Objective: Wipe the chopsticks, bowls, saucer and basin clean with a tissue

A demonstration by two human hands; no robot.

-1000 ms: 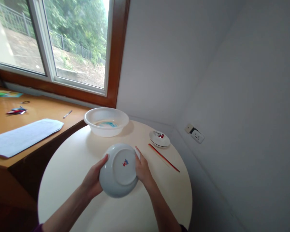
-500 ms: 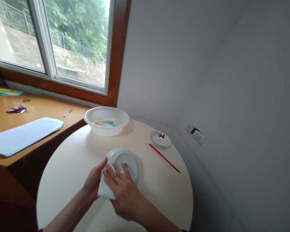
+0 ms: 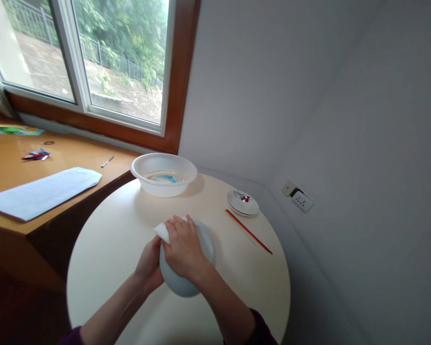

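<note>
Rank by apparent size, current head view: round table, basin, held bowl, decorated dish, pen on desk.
1. Round table
2. Basin and held bowl: too close to rank; the bowl is nearer the camera and partly hidden by the right hand
3. Decorated dish
4. Pen

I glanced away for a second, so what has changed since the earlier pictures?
The right hand let go of the dish at its right edge, pressed a white cloth to its near left, and now has the cloth up at its far side. The left hand still holds the left side; the basin, patterned plate and chopsticks stayed put.
</note>
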